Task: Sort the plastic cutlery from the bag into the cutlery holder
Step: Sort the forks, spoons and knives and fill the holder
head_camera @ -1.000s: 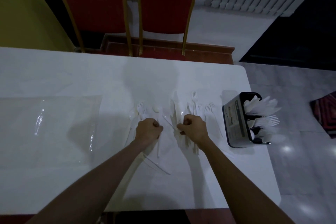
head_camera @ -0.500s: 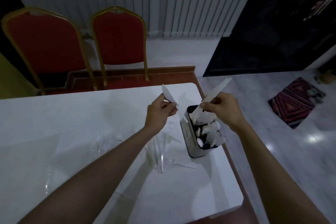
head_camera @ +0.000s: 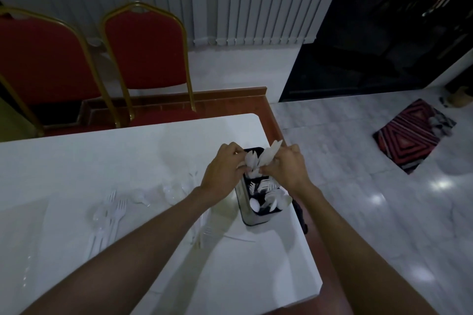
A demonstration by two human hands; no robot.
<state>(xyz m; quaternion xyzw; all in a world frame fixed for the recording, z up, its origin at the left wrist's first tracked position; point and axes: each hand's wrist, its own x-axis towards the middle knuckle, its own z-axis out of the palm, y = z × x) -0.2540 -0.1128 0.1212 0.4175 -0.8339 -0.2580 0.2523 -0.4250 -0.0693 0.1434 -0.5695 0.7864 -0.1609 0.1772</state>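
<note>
White plastic is what you are feeding in, so go gently: both hands meet over the far end of the black cutlery holder point(head_camera: 258, 202), which stands near the right edge of the white table point(head_camera: 128, 156). Your left hand point(head_camera: 222, 174) pinches a short pale piece, seemingly a spoon point(head_camera: 248, 158), between thumb and curled fingers, and your right hand point(head_camera: 286, 166) is closed around a longer pale piece point(head_camera: 271, 152) whose tip sticks up and away past the knuckles. Both pieces sit right at the fingertips, just above the holder's far compartment; whether they already touch what stands inside, you cannot tell. Lower each piece handle-first, straight down, into the section holding its own kind, and release only once it stands among its mates, since light plastic springs out if dropped at a slant. The nearer compartments already hold forks and spoons. More forks point(head_camera: 110, 215) and other clear pieces lie loose on the table well to your left, beside the flattened bag point(head_camera: 23, 233), so plenty of sorting remains.
</note>
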